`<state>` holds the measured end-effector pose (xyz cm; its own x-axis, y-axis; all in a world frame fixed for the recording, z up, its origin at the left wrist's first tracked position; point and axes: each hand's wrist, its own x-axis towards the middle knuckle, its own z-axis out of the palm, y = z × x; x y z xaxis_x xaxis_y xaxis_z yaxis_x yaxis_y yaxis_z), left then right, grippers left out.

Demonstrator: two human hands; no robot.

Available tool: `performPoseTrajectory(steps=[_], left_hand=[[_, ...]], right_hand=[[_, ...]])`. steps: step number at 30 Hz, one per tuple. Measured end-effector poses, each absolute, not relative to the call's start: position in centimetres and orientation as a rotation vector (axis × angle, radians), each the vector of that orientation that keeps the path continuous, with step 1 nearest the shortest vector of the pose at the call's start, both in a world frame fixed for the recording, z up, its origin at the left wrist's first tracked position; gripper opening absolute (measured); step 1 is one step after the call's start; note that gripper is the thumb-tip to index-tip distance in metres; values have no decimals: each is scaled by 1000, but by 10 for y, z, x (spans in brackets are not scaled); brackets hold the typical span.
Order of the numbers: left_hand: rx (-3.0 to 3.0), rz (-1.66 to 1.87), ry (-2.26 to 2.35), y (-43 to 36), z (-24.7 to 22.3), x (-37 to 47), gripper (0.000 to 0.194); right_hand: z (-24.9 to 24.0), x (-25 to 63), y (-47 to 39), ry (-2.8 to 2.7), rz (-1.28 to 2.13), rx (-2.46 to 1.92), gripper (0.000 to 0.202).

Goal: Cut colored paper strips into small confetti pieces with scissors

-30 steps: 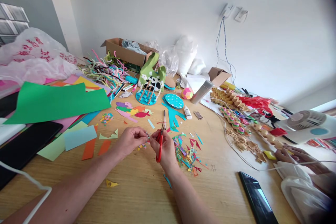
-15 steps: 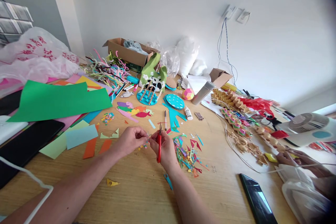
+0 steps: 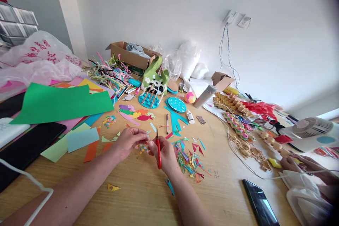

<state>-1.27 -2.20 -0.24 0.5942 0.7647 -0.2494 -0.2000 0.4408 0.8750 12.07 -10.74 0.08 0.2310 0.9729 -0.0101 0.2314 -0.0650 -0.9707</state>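
My right hand (image 3: 165, 153) is closed around a pair of red-handled scissors (image 3: 158, 150), whose blades point away from me and look together. To its left, my left hand (image 3: 131, 143) pinches a tiny light-coloured bit of paper (image 3: 148, 133) between thumb and fingertips. Under and between the hands lies a small heap of round paper dots (image 3: 143, 148). Beside my right hand spreads a pile of coloured paper scraps (image 3: 189, 159). Paper fish (image 3: 136, 112) in several colours rest beyond my left hand.
Green card (image 3: 66, 102) and coloured sheets cover the left side. A pen (image 3: 167, 123), blue discs (image 3: 176, 105) and a grey bottle (image 3: 205, 96) stand or lie beyond my hands. At right are a phone (image 3: 259, 201), a fan (image 3: 309, 134) and another person's hands (image 3: 296, 164).
My hands have drawn slightly apart. The scissors have shifted a little left and toward me, and a pale paper bit now shows at my left fingertips.
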Motion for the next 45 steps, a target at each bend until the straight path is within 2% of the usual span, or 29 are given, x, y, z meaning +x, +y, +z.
performPoseTrajectory(steps=[11,45], left_hand=[[797,716,616,-23,1,-14,14],[695,822,698,-30,-1,-8,18]], right_hand=[[-7,116,-110,-1251,1152,-1510,45],[-7,110,-109,-1093,1314,-1466,50]])
